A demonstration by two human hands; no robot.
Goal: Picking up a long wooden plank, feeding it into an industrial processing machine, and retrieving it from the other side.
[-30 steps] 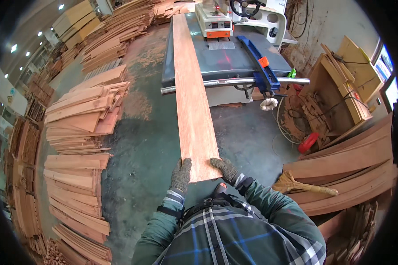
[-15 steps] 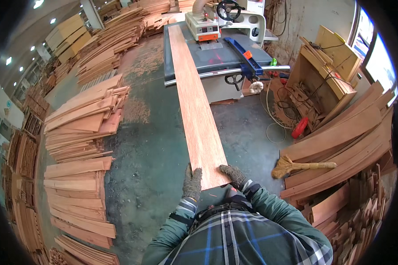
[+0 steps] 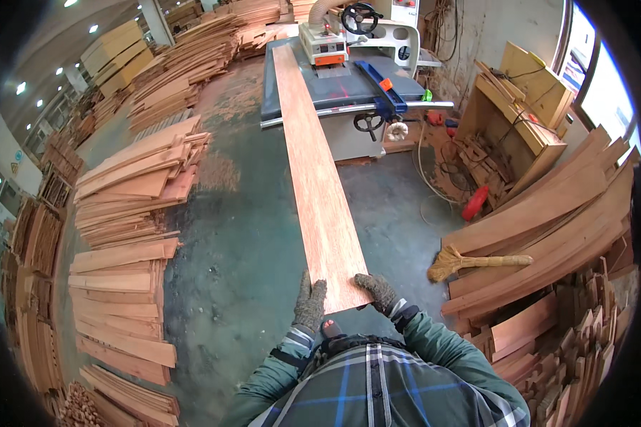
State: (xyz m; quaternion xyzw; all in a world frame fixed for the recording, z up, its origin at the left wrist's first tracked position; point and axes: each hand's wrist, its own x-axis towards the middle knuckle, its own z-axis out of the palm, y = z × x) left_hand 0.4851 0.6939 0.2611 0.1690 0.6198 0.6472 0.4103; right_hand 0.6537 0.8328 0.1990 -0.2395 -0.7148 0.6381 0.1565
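Note:
A long, flat wooden plank (image 3: 319, 178) stretches from my waist to the grey table (image 3: 335, 92) of a saw machine, where its far end lies left of the white blade housing (image 3: 323, 46). My left hand (image 3: 309, 304), in a dark knitted glove, grips the near end by its left edge, thumb on top. On the right edge my right hand (image 3: 376, 292), gloved alike, clasps the same end with its fingers partly hidden underneath. Between table and hands the plank hangs over the floor.
Stacked boards (image 3: 124, 285) line the left side. A straw brush (image 3: 477, 262) rests on planks (image 3: 527, 220) at the right. Beyond it are a red object (image 3: 475, 203), a hose and a wooden cabinet (image 3: 509, 117). A blue fence (image 3: 381, 87) crosses the machine table.
The view has shifted slightly, and the machine and the right-hand boards appear a little further left. Both hands keep their hold on the plank's near end.

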